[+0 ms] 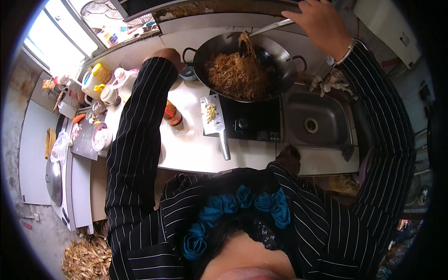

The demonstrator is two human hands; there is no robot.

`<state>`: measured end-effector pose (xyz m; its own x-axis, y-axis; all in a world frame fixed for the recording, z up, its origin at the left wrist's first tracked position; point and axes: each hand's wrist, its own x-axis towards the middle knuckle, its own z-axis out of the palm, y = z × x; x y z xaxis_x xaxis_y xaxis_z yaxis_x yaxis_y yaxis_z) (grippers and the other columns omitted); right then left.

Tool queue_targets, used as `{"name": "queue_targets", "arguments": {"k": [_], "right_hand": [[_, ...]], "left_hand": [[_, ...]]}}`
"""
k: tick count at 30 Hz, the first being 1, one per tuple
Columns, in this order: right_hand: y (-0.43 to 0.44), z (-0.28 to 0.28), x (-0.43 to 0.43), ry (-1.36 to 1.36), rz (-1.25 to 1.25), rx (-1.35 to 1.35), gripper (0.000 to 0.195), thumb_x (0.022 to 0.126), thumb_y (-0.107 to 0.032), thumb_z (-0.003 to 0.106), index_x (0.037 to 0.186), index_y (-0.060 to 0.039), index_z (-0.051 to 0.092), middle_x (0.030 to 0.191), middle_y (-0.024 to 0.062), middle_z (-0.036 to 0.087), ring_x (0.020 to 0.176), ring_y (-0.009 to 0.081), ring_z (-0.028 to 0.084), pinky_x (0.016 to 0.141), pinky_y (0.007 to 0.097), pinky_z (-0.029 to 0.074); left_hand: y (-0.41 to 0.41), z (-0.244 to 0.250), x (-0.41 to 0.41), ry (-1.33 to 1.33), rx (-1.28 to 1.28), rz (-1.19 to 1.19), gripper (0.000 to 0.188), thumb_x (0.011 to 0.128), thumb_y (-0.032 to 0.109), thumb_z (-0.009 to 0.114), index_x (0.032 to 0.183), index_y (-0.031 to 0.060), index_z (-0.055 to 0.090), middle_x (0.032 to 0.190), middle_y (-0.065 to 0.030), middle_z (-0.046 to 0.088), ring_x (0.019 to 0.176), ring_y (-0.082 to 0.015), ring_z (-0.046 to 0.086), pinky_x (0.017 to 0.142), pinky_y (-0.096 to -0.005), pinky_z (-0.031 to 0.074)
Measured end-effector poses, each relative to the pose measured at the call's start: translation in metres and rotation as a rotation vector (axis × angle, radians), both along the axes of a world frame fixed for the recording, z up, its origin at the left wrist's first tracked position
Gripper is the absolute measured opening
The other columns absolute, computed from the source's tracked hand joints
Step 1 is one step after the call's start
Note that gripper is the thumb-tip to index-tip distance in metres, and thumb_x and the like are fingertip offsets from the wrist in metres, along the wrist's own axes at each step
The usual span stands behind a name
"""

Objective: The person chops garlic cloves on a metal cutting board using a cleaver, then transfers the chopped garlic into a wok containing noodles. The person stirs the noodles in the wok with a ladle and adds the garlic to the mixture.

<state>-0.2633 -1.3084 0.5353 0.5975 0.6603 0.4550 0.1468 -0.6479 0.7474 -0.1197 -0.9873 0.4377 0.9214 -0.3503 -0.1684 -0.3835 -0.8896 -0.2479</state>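
My right hand (320,26) grips the long metal handle of a cooking utensil (271,26) at the upper right. The utensil's far end is in a wok (285,75), hidden among brown noodles (234,75), and a clump of them is lifted above the rest. Beyond the dark sleeve, my left hand (164,56) is near the wok's left handle and a small blue bowl (189,73); its fingers are mostly hidden, so its hold is unclear. A cleaver (224,141) bearing pale garlic pieces (211,112) lies beside the black stove (252,120).
A jar with a red label (172,113) stands left of the cleaver. To the right of the stove is a sink (318,119). Several bottles and jars (101,71) crowd the left counter, near a cutting board (85,140) and a bowl of pale food (101,136).
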Motion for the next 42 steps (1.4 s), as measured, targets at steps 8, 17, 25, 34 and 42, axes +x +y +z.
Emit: {"name": "queue_targets", "arguments": {"k": [8,17,25,34,42], "right_hand": [[0.021,-0.003,0.002,0.037,-0.001,-0.086,0.008,0.077,-0.023,0.058,0.076,-0.019,0.064,0.069,0.0023,0.051,0.075,0.0207,0.055,0.067,0.0422,0.044],[0.029,-0.003,-0.017,0.036,-0.01,-0.056,0.009,0.077,-0.025,0.057,0.076,-0.0187,0.064,0.071,0.0035,0.054,0.077,0.022,0.056,0.08,0.05,0.048],[0.017,-0.012,-0.017,0.023,-0.102,-0.02,0.013,0.081,-0.025,0.057,0.074,-0.0173,0.065,0.068,0.0036,0.055,0.074,0.022,0.056,0.08,0.0464,0.046],[0.032,-0.006,-0.019,-0.044,-0.01,-0.118,0.011,0.078,-0.024,0.057,0.071,-0.0185,0.062,0.065,0.0016,0.052,0.073,0.0201,0.054,0.071,0.0422,0.043],[0.028,-0.011,-0.011,0.016,-0.027,-0.015,0.011,0.077,-0.024,0.056,0.068,-0.0192,0.061,0.066,0.0013,0.052,0.073,0.0199,0.054,0.07,0.0406,0.041]], "left_hand": [[-0.011,0.016,-0.027,-0.161,-0.17,-0.245,0.035,0.094,0.038,0.044,0.11,0.0154,0.065,0.103,-0.0118,0.067,0.096,-0.0295,0.063,0.084,-0.0405,0.05],[-0.035,-0.023,-0.04,-0.186,-0.335,-0.2,0.035,0.095,0.037,0.042,0.118,0.0188,0.061,0.106,-0.0105,0.066,0.096,-0.0314,0.063,0.085,-0.0414,0.051],[-0.018,-0.011,-0.022,-0.062,0.157,-0.36,0.034,0.096,0.033,0.041,0.116,0.0177,0.063,0.115,-0.0089,0.064,0.107,-0.0265,0.06,0.089,-0.0387,0.05],[-0.026,-0.008,-0.031,-0.118,-0.392,-0.265,0.034,0.094,0.037,0.044,0.116,0.0208,0.064,0.105,-0.0106,0.067,0.097,-0.0307,0.062,0.086,-0.04,0.049],[-0.001,-0.025,-0.015,-0.028,-0.36,-0.205,0.036,0.094,0.04,0.043,0.119,0.022,0.062,0.111,-0.0082,0.066,0.1,-0.0288,0.062,0.088,-0.0381,0.049]]}}
